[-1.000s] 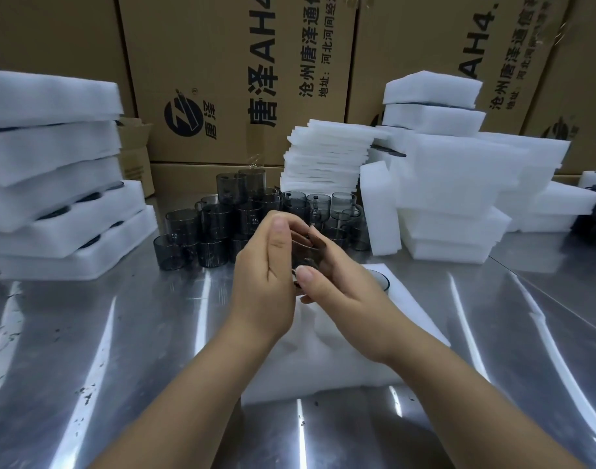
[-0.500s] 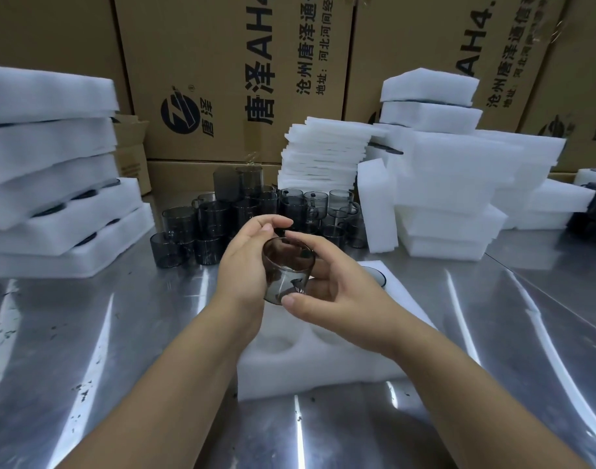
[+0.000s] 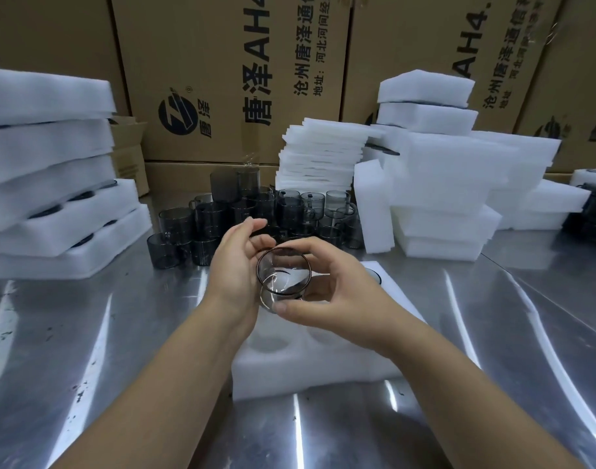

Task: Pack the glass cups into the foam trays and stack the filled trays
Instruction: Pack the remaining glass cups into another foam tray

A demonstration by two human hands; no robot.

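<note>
Over steel table (image 3: 86, 333) | cartons (image 3: 222, 79) behind | left grip (image 3: 237, 275), right grip (image 3: 340, 292) hold glass cup (image 3: 283, 279)

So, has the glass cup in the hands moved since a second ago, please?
Yes: the glass cup has come lower and nearer, away from the standing cups behind.

Setting: packing area of a warehouse or factory | Far: wall of large printed cardboard cartons (image 3: 229, 79) | Near: steel worktable (image 3: 70, 333) | Left and right: stacks of white foam trays (image 3: 49, 170) | Middle: many smoky glass cups (image 3: 242, 211) grouped together
</note>
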